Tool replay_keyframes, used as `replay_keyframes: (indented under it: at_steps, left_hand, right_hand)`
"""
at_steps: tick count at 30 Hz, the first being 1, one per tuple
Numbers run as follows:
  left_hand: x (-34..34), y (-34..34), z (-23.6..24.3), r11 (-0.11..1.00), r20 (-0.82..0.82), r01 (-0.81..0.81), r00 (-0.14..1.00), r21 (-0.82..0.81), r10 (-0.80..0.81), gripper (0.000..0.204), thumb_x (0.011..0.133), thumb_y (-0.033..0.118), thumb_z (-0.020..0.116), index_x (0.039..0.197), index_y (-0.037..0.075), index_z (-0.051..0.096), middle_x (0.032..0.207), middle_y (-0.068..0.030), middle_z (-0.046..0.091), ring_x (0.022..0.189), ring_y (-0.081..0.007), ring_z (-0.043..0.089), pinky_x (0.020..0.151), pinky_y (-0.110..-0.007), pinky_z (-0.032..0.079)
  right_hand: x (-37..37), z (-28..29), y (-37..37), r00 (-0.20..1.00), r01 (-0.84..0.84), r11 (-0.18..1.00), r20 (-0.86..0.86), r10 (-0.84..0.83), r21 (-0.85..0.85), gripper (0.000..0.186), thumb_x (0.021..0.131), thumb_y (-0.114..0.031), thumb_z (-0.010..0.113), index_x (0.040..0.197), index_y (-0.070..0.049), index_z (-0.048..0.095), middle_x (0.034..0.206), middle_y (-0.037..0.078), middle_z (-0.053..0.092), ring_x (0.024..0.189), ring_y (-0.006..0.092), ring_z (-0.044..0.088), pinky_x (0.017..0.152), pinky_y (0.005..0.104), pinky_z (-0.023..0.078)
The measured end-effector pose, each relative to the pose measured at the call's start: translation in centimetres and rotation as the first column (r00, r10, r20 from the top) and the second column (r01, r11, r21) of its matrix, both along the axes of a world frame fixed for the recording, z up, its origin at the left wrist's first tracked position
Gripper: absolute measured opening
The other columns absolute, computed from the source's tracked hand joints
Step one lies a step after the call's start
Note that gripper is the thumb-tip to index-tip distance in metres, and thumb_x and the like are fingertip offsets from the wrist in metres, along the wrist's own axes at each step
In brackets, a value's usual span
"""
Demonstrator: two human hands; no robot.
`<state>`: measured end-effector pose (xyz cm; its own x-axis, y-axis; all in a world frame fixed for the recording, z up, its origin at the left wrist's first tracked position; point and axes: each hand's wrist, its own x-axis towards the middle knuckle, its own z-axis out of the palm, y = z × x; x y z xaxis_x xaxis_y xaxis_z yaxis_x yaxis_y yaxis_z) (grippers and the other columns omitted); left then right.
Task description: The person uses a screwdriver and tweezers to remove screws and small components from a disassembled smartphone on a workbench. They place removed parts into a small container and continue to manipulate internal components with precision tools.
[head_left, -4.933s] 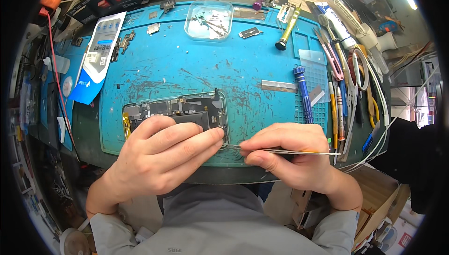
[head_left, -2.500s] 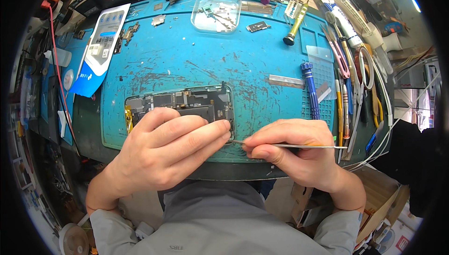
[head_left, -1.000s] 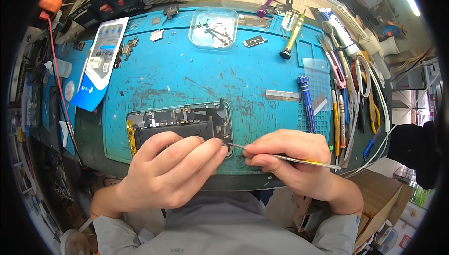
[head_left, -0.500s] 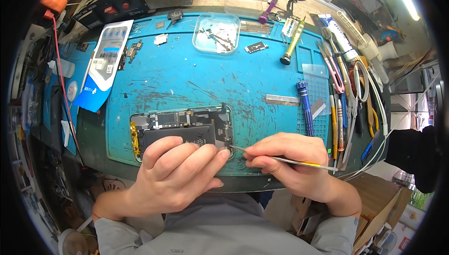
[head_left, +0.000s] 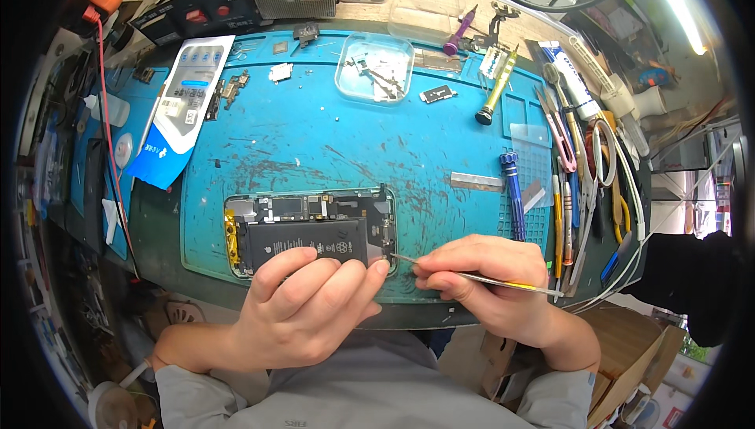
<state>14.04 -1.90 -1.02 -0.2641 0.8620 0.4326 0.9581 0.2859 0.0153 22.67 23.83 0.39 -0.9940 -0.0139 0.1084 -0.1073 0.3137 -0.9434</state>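
Note:
An opened phone [head_left: 311,228] lies on the blue mat [head_left: 354,154], showing its black battery, boards and yellow tape at the left end. My left hand [head_left: 314,315] is closed, fingers curled over the phone's lower edge, the fingertips at its lower right part; anything under them is hidden. My right hand [head_left: 491,279] pinches thin metal tweezers [head_left: 523,286] between thumb and fingers, their tips reaching the phone's lower right corner beside my left fingertips.
Screwdrivers [head_left: 513,197], a metal strip [head_left: 476,180], scissors [head_left: 604,154] and other tools line the right. A clear parts box [head_left: 373,67] and small parts sit at the back. A blue-white package [head_left: 185,110] and red cable [head_left: 110,162] are at the left.
The whole scene sits lower in the picture. My left fingers have curled and moved down, uncovering more of the battery. My right hand still holds the tweezers at the same corner.

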Motion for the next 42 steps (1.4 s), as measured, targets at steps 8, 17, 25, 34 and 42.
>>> replay_keyframes:
  at_steps: [8,17,25,34,42]
  left_hand:
    - [-0.1,0.1,0.0,0.999,0.039,-0.036,0.999,-0.005,0.036,0.038,0.097,0.036,0.073,0.125,0.012,0.082,0.123,-0.0012,0.066,0.113,-0.0204,0.053,0.111,-0.045,0.038]
    - [0.1,-0.2,-0.6,0.985,0.053,-0.11,0.993,0.134,0.103,0.026,0.094,0.034,0.077,0.113,0.021,0.085,0.117,0.0046,0.067,0.107,-0.0147,0.055,0.11,-0.043,0.041]
    - [0.2,-0.1,-0.6,0.989,0.054,-0.101,0.994,0.106,0.096,0.024,0.093,0.034,0.077,0.111,0.021,0.085,0.117,0.0057,0.066,0.108,-0.0139,0.054,0.113,-0.044,0.038]
    - [0.0,0.0,-0.2,0.992,0.109,-0.083,0.991,0.096,0.073,0.031,0.091,0.031,0.078,0.118,0.018,0.083,0.124,0.0028,0.073,0.106,-0.018,0.054,0.115,-0.045,0.034]
    - [0.2,0.0,-1.0,0.98,0.145,-0.055,0.989,0.193,0.027,0.042,0.088,0.013,0.081,0.13,0.009,0.075,0.12,0.0073,0.08,0.098,-0.0093,0.066,0.11,-0.037,0.035]
  right_hand:
    - [0.1,0.0,0.0,1.0,0.001,1.0,0.03,-0.001,-0.005,0.017,0.095,-0.005,0.083,0.11,0.001,0.081,0.099,0.013,0.081,0.084,0.0256,0.079,0.071,0.0327,0.062]
    - [0.2,0.1,-0.1,0.999,0.008,1.0,0.052,-0.008,-0.006,0.016,0.095,-0.006,0.083,0.11,0.001,0.081,0.099,0.013,0.081,0.084,0.025,0.079,0.07,0.0325,0.061]
    - [0.2,0.0,-0.1,0.999,0.012,1.0,0.038,-0.012,-0.01,0.016,0.095,-0.005,0.083,0.11,0.001,0.08,0.098,0.013,0.081,0.084,0.0254,0.079,0.07,0.0325,0.062]
    - [0.2,0.0,-0.1,0.999,0.01,1.0,0.045,-0.009,-0.004,0.017,0.094,-0.005,0.083,0.11,0.001,0.081,0.098,0.013,0.081,0.084,0.0257,0.079,0.07,0.0328,0.062]
    - [0.2,0.1,0.0,0.999,0.006,1.0,0.042,-0.006,0.003,0.017,0.094,-0.005,0.083,0.11,0.0,0.081,0.098,0.012,0.081,0.084,0.0256,0.079,0.07,0.0331,0.062]
